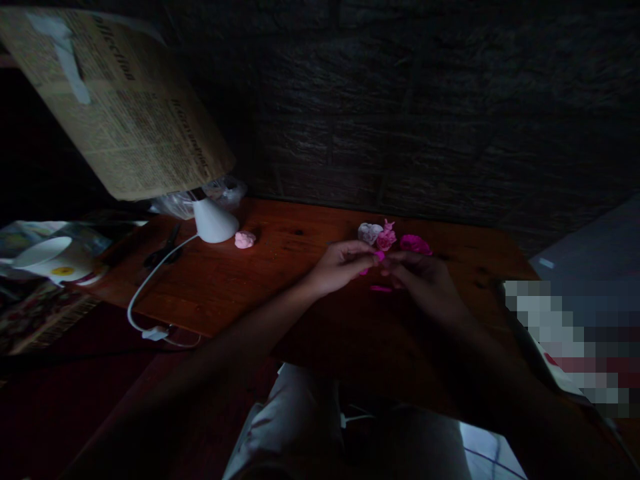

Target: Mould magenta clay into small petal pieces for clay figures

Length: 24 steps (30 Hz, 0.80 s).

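Observation:
Over the wooden table, my left hand point(340, 267) and my right hand point(420, 273) meet at the fingertips. Between them is a small bright pink piece of what looks like modelling clay point(379, 256), pinched by both hands. Just behind the fingers sit a whitish ruffled lump point(370, 232) and a pink flower-like figure point(387, 236). A larger magenta clay lump point(416, 244) lies beyond my right hand. Under the hands is a thin magenta strip point(381, 289) on the table. Dim light hides the finer finger details.
A lamp with a newsprint shade point(145, 113) and white base point(215, 221) stands at the left. Near it are a pale pink lump point(245, 240), dark scissors point(163, 250), and a white cord point(150, 280). A white cup point(55, 260) is far left. A dark brick-patterned wall point(350, 120) rises behind.

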Each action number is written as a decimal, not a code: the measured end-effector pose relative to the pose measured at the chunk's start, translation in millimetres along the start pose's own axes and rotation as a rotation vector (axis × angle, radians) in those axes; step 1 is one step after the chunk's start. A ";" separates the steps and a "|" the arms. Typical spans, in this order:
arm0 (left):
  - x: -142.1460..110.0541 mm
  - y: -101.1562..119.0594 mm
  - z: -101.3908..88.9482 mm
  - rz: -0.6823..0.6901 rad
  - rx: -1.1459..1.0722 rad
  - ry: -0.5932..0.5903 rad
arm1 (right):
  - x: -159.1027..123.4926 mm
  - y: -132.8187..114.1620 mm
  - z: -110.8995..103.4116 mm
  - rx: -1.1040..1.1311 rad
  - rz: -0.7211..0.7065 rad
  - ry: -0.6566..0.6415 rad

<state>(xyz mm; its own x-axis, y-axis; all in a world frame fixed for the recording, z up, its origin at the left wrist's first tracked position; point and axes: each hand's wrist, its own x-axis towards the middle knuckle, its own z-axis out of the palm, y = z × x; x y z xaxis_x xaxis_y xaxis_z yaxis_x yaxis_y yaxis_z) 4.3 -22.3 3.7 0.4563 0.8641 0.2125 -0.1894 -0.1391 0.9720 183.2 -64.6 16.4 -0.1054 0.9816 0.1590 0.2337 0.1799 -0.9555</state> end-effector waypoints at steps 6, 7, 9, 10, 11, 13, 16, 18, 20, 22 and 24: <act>0.3 -0.6 0.1 0.024 0.035 -0.036 | -0.3 -1.7 0.6 -0.028 -0.005 -0.005; 0.1 -0.6 0.2 0.026 0.042 -0.038 | -0.6 -2.5 0.9 -0.030 -0.005 -0.005; -0.6 -0.6 0.3 0.023 0.062 -0.036 | -1.1 -4.0 1.4 -0.032 -0.005 -0.008; -0.9 -0.7 0.4 0.019 0.073 -0.035 | -1.3 -4.5 1.7 -0.034 -0.005 -0.011; -1.2 -0.8 0.4 0.013 0.082 -0.037 | -1.4 -4.8 1.7 -0.036 -0.005 -0.013; -1.5 -1.2 0.4 0.001 0.083 -0.040 | -1.4 -4.7 1.5 -0.044 -0.009 -0.012; -1.4 -1.8 0.5 -0.017 0.052 -0.026 | -1.1 -3.5 0.6 -0.055 -0.022 -0.006; -1.2 -1.7 0.7 -0.028 0.029 -0.012 | -0.8 -3.0 0.3 -0.061 -0.021 -0.007; -1.2 -1.1 0.9 -0.037 0.018 -0.006 | -0.6 -3.0 0.4 -0.060 -0.015 -0.010; -1.2 -0.4 1.2 -0.038 0.017 -0.004 | -0.6 -3.1 1.0 -0.054 -0.016 -0.012; -1.3 0.2 1.3 -0.034 0.020 -0.003 | -0.6 -3.0 1.7 -0.048 -0.018 -0.013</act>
<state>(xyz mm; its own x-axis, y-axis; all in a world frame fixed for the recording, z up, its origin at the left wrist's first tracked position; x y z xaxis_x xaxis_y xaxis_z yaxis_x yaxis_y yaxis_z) 4.9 -24.1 3.7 0.4650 0.8669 0.1797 -0.1566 -0.1193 0.9804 180.9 -65.8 18.7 -0.1222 0.9774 0.1723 0.2781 0.2004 -0.9394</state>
